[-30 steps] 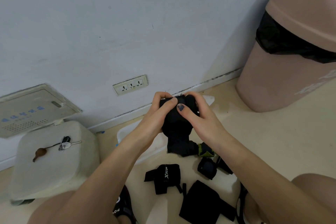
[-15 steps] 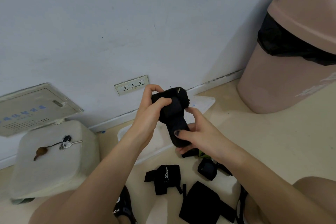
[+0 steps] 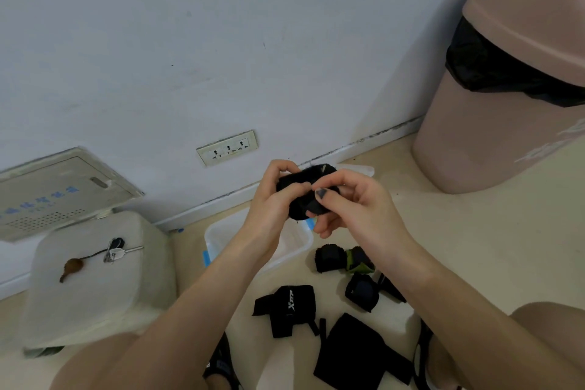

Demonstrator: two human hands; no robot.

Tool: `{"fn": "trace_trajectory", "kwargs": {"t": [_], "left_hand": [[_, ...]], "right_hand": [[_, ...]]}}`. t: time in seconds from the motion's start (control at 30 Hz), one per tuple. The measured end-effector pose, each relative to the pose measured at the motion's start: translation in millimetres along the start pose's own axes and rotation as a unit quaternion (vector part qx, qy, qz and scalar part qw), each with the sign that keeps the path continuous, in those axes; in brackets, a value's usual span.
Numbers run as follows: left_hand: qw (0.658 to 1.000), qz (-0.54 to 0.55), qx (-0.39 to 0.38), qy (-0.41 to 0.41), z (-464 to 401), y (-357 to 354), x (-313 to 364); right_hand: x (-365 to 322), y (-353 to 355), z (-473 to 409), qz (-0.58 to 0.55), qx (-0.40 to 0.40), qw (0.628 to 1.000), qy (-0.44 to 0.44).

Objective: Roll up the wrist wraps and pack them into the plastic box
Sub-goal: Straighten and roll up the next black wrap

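1. Your left hand [image 3: 269,199] grips the rolled black wrist wrap [image 3: 304,190] – fingers curled over its top, thumb on the front.
2. Your right hand [image 3: 351,203] pinches the wrap's loose end between thumb and forefinger.
3. You hold the wrap in the air, above the clear plastic box [image 3: 218,237] on the floor.
4. More wraps – a black-and-green roll [image 3: 343,259] and a flat black wrap [image 3: 289,307] – lie on the floor near the box.

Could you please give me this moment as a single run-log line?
step: rolling | left hand: grips black wrist wrap | right hand: pinches its end | plastic box: open beneath | floor: more wraps waiting
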State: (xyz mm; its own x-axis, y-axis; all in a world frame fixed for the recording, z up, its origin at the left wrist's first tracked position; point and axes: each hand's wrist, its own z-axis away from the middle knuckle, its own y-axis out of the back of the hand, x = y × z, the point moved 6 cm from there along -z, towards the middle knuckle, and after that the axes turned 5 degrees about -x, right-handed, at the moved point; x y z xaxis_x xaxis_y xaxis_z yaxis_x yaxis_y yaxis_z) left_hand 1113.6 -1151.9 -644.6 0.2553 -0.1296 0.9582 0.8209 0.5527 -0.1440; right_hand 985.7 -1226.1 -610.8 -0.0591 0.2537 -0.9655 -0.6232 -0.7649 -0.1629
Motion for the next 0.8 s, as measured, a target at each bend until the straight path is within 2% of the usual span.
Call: {"fn": "trace_trajectory", "kwargs": {"t": [0.17, 0.3, 0.37, 0.6, 0.7, 0.8], "left_hand": [[0.999, -0.022, -0.035, 0.000, 5, -8, -5], [1.000, -0.017, -0.019, -0.002, 5, -1, 0], [1.000, -0.014, -0.026, -0.004, 8, -1, 2], [0.998, -0.033, -0.044, -0.005, 18, -9, -3], [0.997, -0.056, -0.059, -0.012, 18, -13, -2], [0.995, -0.068, -0.072, -0.021, 19, -16, -1]], "right_hand": [[-1, 8, -1, 0.029, -0.026, 0.999, -0.011], [-2, 4, 1, 0.060, -0.115, 0.991, -0.004], [0, 3, 0, 0.075, -0.124, 0.989, 0.001], [-14, 15, -1, 0.168, -0.034, 0.980, 0.099], [-17, 15, 2, 0.296, 0.010, 0.938, 0.179], [-19, 16, 3, 0.338, 0.051, 0.911, 0.229]]}}
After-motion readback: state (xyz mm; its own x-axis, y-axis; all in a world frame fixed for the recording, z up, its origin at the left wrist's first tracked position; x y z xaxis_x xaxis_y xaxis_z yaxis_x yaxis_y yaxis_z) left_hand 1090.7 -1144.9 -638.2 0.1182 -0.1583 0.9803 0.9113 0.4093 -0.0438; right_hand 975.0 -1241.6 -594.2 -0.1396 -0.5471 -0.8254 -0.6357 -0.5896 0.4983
